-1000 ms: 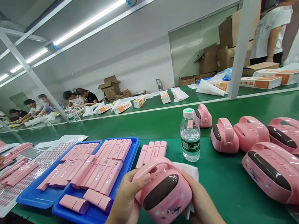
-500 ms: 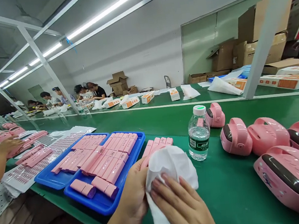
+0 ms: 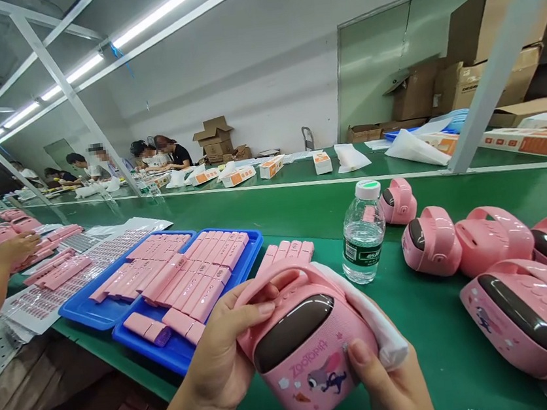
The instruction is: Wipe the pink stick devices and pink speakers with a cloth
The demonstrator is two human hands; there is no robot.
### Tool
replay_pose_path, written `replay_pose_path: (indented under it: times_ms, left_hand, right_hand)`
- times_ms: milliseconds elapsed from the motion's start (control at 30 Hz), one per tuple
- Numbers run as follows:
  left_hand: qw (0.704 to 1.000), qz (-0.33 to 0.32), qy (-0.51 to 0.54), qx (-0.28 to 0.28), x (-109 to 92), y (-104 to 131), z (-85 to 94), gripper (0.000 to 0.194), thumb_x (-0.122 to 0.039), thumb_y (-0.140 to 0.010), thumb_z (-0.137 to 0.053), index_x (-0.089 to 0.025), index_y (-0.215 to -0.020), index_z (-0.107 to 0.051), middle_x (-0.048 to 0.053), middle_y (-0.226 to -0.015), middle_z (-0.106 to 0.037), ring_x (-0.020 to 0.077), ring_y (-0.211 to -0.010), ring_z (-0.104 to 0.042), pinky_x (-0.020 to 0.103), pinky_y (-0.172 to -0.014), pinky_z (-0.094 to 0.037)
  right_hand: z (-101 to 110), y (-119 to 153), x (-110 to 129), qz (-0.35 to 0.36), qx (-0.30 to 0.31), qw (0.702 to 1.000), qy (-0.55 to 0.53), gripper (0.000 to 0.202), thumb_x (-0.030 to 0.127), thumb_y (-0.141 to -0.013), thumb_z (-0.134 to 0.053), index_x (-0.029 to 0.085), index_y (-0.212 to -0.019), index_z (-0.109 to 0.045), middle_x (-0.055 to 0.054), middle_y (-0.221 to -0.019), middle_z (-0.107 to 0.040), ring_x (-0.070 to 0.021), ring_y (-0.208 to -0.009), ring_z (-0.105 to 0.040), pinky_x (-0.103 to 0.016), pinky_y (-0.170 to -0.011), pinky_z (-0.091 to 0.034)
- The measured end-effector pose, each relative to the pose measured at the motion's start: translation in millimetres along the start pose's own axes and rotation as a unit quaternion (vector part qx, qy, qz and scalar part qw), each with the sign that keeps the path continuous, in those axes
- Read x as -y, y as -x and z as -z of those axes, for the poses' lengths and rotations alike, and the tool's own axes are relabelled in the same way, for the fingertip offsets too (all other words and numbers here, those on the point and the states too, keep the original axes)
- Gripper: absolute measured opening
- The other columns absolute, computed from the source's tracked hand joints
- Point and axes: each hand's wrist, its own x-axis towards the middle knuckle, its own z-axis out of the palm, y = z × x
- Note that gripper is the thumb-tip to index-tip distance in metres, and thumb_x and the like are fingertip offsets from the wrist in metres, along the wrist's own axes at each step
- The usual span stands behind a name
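A pink portable speaker with a carry handle, a dark glossy panel and a printed cartoon figure is held up in front of me, its printed face towards the camera. My left hand grips its upper left side, fingers through the handle. On the right side, my right hand presses its thumb against the front face. Between that palm and the speaker's side lies a folded white cloth. Most fingers of the right hand are hidden behind the cloth and speaker.
Blue trays of pink bar-shaped parts lie to the left. A water bottle stands behind the speaker, and several more pink speakers sit on the right. At far left a co-worker's hand reaches over pink parts.
The cloth covered the speaker and the right hand lay flat on it. Now the speaker's printed face shows, and the cloth and right hand have shifted to its right side.
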Motion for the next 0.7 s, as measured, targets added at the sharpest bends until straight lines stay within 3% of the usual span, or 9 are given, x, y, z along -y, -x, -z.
replay_pose_path:
  times_ms: [167, 233, 333, 433, 533, 600, 700]
  left_hand:
    - [1.0, 0.008, -0.014, -0.003, 1.5, -0.7, 1.9, 0.014, -0.014, -0.071, -0.063, -0.015, -0.08, -0.074, 0.007, -0.097, -0.073, 0.0219, -0.096, -0.065, 0.021, -0.077, -0.051]
    - [1.0, 0.003, -0.014, 0.023, 2.2, -1.9, 4.5, 0.022, -0.022, -0.071, -0.064, -0.017, -0.091, -0.073, 0.009, -0.103, -0.071, 0.0254, -0.103, -0.062, 0.026, -0.084, -0.05]
    - [0.993, -0.034, -0.066, 0.09, 4.5, -4.6, 9.2, 0.048, -0.038, -0.065, -0.071, -0.018, -0.108, -0.068, 0.011, -0.126, -0.059, 0.0346, -0.12, -0.048, 0.037, -0.098, -0.042]
    - [0.978, -0.059, -0.177, 0.091, 9.9, -9.2, 11.4, 0.051, -0.041, -0.065, -0.071, -0.022, -0.112, -0.067, 0.006, -0.14, -0.046, 0.0349, -0.131, -0.033, 0.038, -0.107, -0.031]
    - [0.983, -0.057, -0.172, 0.022, 19.1, -17.6, 9.9, 0.034, -0.038, -0.073, -0.063, -0.021, -0.101, -0.072, 0.005, -0.134, -0.052, 0.0314, -0.13, -0.036, 0.035, -0.108, -0.028]
    - [0.991, -0.047, -0.121, -0.023, 26.3, -24.6, 7.9, 0.03, -0.038, -0.076, -0.059, -0.018, -0.093, -0.074, 0.006, -0.13, -0.054, 0.0306, -0.124, -0.043, 0.035, -0.103, -0.033]
    - [0.995, -0.023, -0.051, -0.077, 35.3, -32.8, 3.6, 0.026, -0.035, -0.079, -0.057, -0.017, -0.089, -0.073, 0.005, -0.126, -0.056, 0.0252, -0.112, -0.053, 0.03, -0.093, -0.043]
  right_hand:
    - [1.4, 0.5, -2.6, -0.039, -0.012, 0.998, -0.04, 0.048, 0.043, -0.081, -0.059, 0.034, -0.127, -0.05, 0.001, -0.13, -0.055, -0.0212, -0.117, -0.052, -0.029, -0.098, -0.04]
    - [-0.6, -1.9, -1.7, -0.101, -0.024, 0.99, -0.091, 0.045, 0.045, -0.081, -0.059, 0.031, -0.124, -0.053, -0.002, -0.127, -0.058, -0.0227, -0.116, -0.053, -0.032, -0.098, -0.041]
    - [-6.8, -6.9, -1.1, -0.247, -0.036, 0.95, -0.19, 0.043, 0.055, -0.083, -0.051, 0.023, -0.109, -0.063, -0.006, -0.107, -0.069, -0.0253, -0.1, -0.063, -0.035, -0.086, -0.049]
    - [-10.6, -10.9, -6.3, -0.331, -0.044, 0.922, -0.198, 0.054, 0.065, -0.077, -0.051, 0.016, -0.092, -0.069, -0.007, -0.085, -0.073, -0.0253, -0.083, -0.067, -0.031, -0.071, -0.053]
    - [-7.7, -12.8, -15.4, -0.322, -0.09, 0.937, -0.1, 0.057, 0.064, -0.073, -0.057, 0.011, -0.093, -0.069, -0.008, -0.079, -0.073, -0.0244, -0.077, -0.066, -0.029, -0.065, -0.052]
    - [-3.6, -12.4, -20.1, -0.289, -0.103, 0.951, -0.031, 0.056, 0.059, -0.079, -0.053, 0.01, -0.101, -0.068, -0.009, -0.087, -0.072, -0.0252, -0.082, -0.066, -0.031, -0.068, -0.053]
    - [1.1, -8.0, -24.1, -0.132, -0.062, 0.985, 0.096, 0.046, 0.047, -0.09, -0.043, 0.015, -0.118, -0.061, -0.01, -0.114, -0.066, -0.0267, -0.105, -0.061, -0.037, -0.087, -0.051]
